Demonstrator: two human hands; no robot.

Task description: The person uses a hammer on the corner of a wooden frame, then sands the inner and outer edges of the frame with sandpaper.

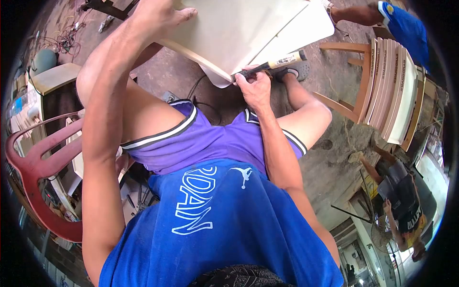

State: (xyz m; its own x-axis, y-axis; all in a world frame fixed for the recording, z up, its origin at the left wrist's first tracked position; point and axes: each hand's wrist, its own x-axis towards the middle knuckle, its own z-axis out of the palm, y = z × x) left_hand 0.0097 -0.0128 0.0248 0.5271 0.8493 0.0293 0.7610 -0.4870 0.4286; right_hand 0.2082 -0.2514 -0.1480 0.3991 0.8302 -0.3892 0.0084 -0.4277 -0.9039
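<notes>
A pale flat board [224,28], apparently one side of a box-like piece, lies at an angle above my knees, its near corner pointing toward me. My left hand [165,16] is at the board's left edge, thumb on its face; the other fingers are cut off by the frame. In my right hand [255,88] is a dark stick-shaped tool [287,59] with a pale printed label, its near end touching the board's corner. My fingers are closed around it. I cannot make out the tool's exact kind.
A red plastic chair [36,158] stands at the left. Stacked pale curved panels [389,88] rest on a wooden frame [363,81] at the right. Another person's leg and blue shorts [406,28] are at the upper right; a person in dark clothes [401,196] is lower right. Cables [71,38] lie on the floor.
</notes>
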